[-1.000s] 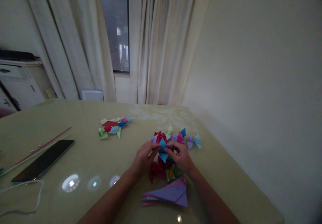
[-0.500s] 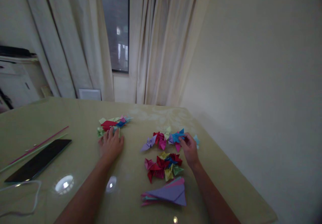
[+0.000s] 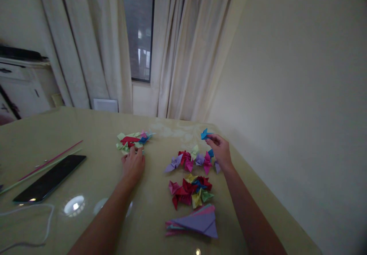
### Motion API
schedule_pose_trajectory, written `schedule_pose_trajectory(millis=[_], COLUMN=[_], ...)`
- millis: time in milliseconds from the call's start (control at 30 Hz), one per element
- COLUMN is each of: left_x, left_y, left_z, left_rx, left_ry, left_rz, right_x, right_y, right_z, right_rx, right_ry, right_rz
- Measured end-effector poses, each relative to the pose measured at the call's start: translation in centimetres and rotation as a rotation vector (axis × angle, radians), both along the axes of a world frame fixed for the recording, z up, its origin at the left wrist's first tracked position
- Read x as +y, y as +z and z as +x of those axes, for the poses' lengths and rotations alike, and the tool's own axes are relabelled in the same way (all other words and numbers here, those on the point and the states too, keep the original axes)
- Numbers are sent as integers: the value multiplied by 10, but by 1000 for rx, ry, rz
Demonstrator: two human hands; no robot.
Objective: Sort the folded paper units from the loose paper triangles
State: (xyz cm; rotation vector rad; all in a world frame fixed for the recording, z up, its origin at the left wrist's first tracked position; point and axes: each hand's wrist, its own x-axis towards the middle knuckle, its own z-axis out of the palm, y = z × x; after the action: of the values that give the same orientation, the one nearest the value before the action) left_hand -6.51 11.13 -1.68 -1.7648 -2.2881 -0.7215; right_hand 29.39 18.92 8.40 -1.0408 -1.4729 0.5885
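My right hand (image 3: 220,150) is raised above the table with a blue folded paper piece (image 3: 205,134) pinched between thumb and fingertips. Below it lies a row of purple, pink, red and pale green folded paper pieces (image 3: 187,161). My left hand (image 3: 133,167) rests palm down at the near edge of a separate pile of red, pale green, blue and pink folded pieces (image 3: 130,139). Its fingers are slightly bent and apart, touching the pile; their tips are partly hidden. Nearer to me is a cluster of red, yellow, blue and green folded pieces (image 3: 189,189).
A stack of flat folded papers (image 3: 197,222), purple on top, lies at the near side. On the left are a black tablet-like slab (image 3: 51,178), thin pink and green sticks (image 3: 51,161) and a white cable (image 3: 48,224). A wall (image 3: 286,94) runs along the table's right side.
My right hand has lifted the blue paper piece up and away from the row. My left hand stays at its pile, its fingers drawn in a little. The view has shifted slightly.
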Motion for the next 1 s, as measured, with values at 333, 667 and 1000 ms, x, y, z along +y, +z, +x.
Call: schedule_pose_trajectory(millis=[333, 667, 1000], left_x=[11, 1, -3], left_y=[-9, 2, -2], left_z=[-11, 3, 26], left_rx=[-98, -163, -158], left_ry=[-148, -216, -339], left_rz=[145, 328, 348], right_x=[52, 42, 47], right_y=[-11, -28, -36], right_z=[-54, -67, -60], right_rx=[-587, -1084, -1165], right_ry=[46, 29, 80], right_rz=[0, -16, -33])
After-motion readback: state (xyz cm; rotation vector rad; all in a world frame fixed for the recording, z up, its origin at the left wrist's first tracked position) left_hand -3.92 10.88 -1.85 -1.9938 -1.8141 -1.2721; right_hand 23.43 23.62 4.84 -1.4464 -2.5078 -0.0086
